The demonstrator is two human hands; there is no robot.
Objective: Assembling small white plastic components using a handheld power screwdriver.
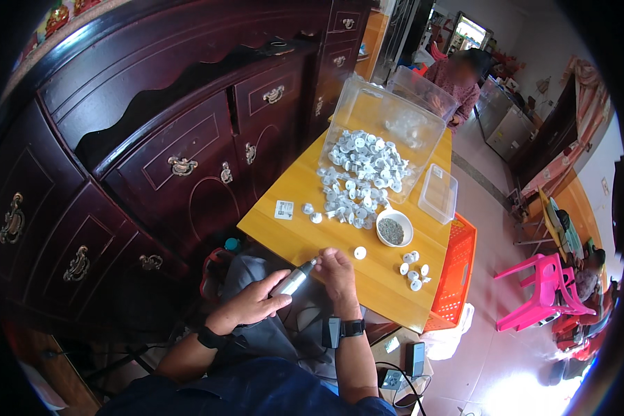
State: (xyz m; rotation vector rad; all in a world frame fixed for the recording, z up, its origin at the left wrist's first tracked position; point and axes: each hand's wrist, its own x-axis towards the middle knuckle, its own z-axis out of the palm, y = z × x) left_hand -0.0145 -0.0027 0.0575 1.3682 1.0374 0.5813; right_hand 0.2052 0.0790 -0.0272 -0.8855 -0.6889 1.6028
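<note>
My left hand is wrapped round a silver, pen-shaped power screwdriver, its tip pointing up and right over the table's near edge. Close to that tip, the fingers of my right hand are pinched together; what they hold is too small to make out. Just beyond lies a single white disc-shaped plastic part. A white bowl of small grey metal pieces stands farther right. Several more white plastic parts lie loose near the right edge. A large heap of similar parts spills from a clear bin tipped on its side.
The yellow table stands beside a dark wooden cabinet. A clear lidless box and an orange basket are at its right. Another person is at the far end. A pink stool stands on the floor.
</note>
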